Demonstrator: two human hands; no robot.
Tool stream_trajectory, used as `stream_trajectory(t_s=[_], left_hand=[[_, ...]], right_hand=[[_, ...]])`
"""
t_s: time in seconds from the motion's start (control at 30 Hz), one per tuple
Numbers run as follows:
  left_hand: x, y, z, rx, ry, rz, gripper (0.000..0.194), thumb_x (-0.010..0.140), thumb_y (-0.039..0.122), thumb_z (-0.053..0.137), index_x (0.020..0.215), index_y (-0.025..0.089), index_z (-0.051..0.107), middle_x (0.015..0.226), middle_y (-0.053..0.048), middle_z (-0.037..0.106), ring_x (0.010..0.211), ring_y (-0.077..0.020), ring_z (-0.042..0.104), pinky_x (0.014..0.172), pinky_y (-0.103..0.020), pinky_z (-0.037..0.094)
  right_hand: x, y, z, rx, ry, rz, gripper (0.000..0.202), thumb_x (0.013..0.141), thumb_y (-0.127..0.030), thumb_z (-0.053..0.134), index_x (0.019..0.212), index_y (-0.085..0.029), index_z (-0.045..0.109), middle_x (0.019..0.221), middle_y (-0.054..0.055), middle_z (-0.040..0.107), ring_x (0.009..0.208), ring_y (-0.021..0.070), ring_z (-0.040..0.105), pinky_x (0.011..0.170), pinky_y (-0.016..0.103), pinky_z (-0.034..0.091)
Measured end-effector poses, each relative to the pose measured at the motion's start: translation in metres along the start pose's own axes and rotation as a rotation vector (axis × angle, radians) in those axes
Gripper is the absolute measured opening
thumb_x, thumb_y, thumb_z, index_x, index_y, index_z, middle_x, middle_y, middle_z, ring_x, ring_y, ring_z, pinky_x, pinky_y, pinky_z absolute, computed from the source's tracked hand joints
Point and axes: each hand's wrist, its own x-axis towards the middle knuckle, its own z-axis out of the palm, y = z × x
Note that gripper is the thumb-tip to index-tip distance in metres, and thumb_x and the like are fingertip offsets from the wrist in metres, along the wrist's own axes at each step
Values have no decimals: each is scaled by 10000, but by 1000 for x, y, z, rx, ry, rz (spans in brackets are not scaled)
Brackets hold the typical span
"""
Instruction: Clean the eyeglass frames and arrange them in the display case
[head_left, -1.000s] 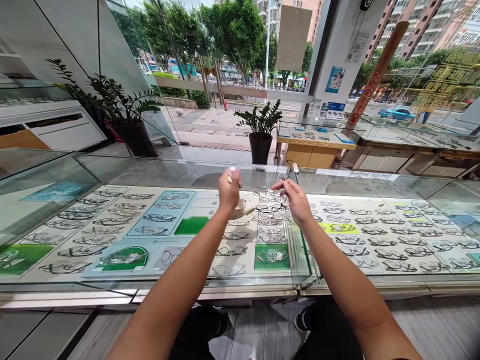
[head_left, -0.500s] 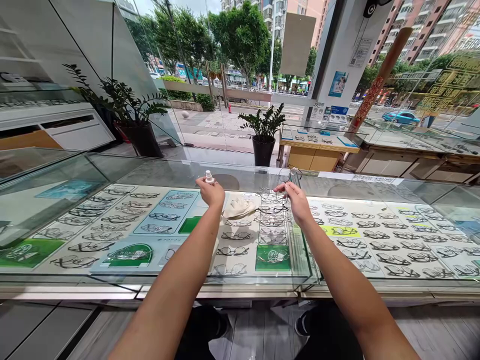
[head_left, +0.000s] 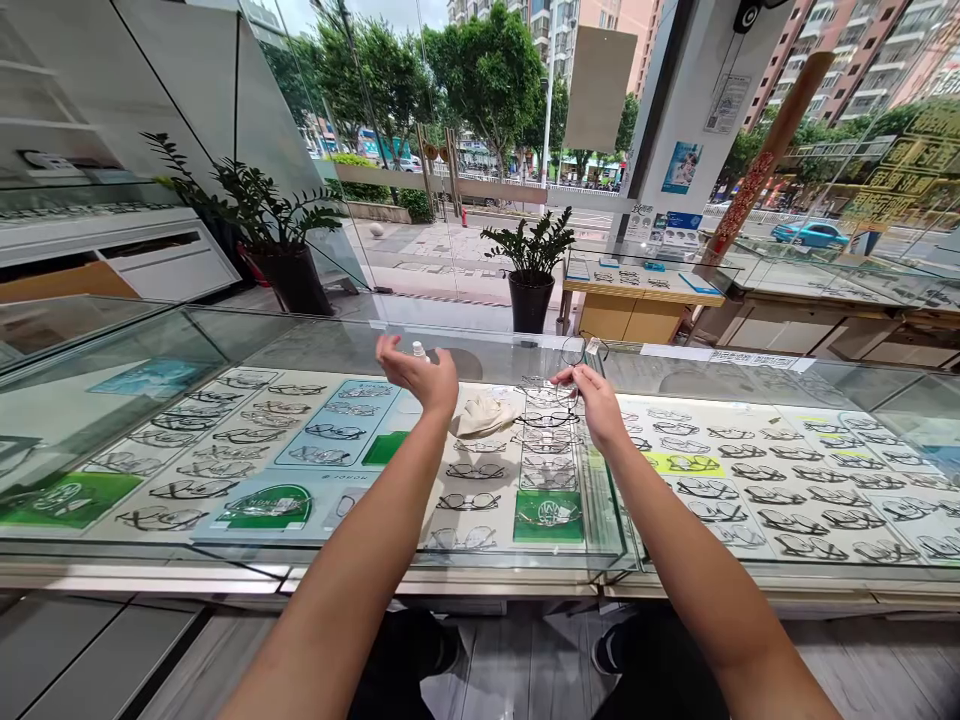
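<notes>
Above the glass counter [head_left: 517,576], the right hand [head_left: 600,400] has its fingers pinched closed on thin-rimmed glasses [head_left: 573,351]. Their long axis runs steeply up the view, 1 round rim above the fingertips and 1 just below; which way the lenses face is too small to tell. They look light, stiff and fragile, with slick lenses, so the rim or bridge is probably the safest hold. The left hand [head_left: 424,378] has its fingers spread wide around a white-capped bottle [head_left: 418,349], cap pointing up; contact is hidden. A soft, crumpled cloth [head_left: 485,416] lies between the 2 hands.
</notes>
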Motion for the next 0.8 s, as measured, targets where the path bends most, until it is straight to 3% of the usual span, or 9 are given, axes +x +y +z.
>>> stream_trajectory(t_s=[0.07, 0.1, 0.17, 0.23, 0.3, 0.37, 0.43, 0.63, 0.8], left_hand=[[-1, 22, -12, -85, -51, 198, 413, 868, 201, 644, 1247, 206, 480, 1379, -182, 595, 1359, -307, 573, 1159, -456, 415], [-2, 31, -17, -111, -190, 263, 279, 897, 238, 622, 1159, 218, 530, 1207, -132, 666, 1174, -282, 656, 1044, -421, 480], [-3, 40, -26, -53, -650, 339, 106, 916, 333, 614, 971, 245, 588, 886, -45, 683, 828, -233, 665, 783, -350, 493], [-6, 39, -31, 98, -1080, 388, 226, 803, 431, 750, 786, 258, 606, 694, -6, 645, 632, -210, 594, 628, -320, 411], [-9, 31, -32, 283, -1304, 408, 367, 583, 446, 902, 640, 261, 591, 596, 9, 620, 544, -198, 538, 588, -316, 366], [-11, 21, -29, 401, -1349, 396, 415, 418, 362, 955, 575, 262, 584, 563, 12, 614, 520, -198, 519, 596, -318, 365], [-12, 13, -25, 460, -1326, 377, 374, 403, 276, 928, 589, 267, 603, 597, -6, 644, 563, -221, 554, 630, -327, 385], [-4, 9, -18, 409, -1172, 306, 207, 583, 248, 806, 607, 259, 601, 683, -98, 696, 739, -309, 649, 735, -375, 437], [4, 11, -11, 217, -1001, 185, 53, 797, 308, 649, 819, 260, 659, 860, -125, 751, 862, -340, 675, 798, -396, 471]], right_hand=[[0, -1, -1, -1, 5, -6, 354, 996, -562, 587, 909, -256, 742, 1024, 57, 788, 1004, 240, 627, 842, 359, 456], [0, -2, -1, 1, 6, -9, 349, 1000, -555, 585, 910, -257, 744, 1028, 56, 788, 1006, 240, 625, 844, 360, 455], [0, -2, -1, 8, 8, -14, 338, 1006, -536, 582, 911, -257, 746, 1032, 55, 787, 1010, 241, 622, 844, 360, 450], [0, -3, -1, 16, 7, -11, 333, 1008, -525, 579, 912, -255, 748, 1031, 56, 786, 1013, 241, 624, 841, 360, 445], [-1, -3, -1, 18, 6, -7, 337, 1007, -528, 581, 911, -253, 749, 1032, 58, 787, 1017, 243, 628, 837, 360, 447], [-1, -4, 0, 10, 4, -7, 345, 1002, -542, 586, 908, -253, 750, 1030, 60, 788, 1020, 246, 631, 837, 361, 451], [-1, -3, 0, 2, 1, -11, 352, 999, -552, 588, 906, -254, 751, 1025, 59, 789, 1015, 245, 632, 844, 363, 454], [-1, -1, 0, 5, -2, -13, 333, 1004, -529, 583, 909, -258, 751, 1026, 55, 786, 1011, 242, 625, 846, 362, 445], [-1, 0, -1, -21, -2, -11, 347, 1002, -556, 588, 913, -260, 745, 1030, 55, 783, 1024, 251, 624, 852, 367, 450]])
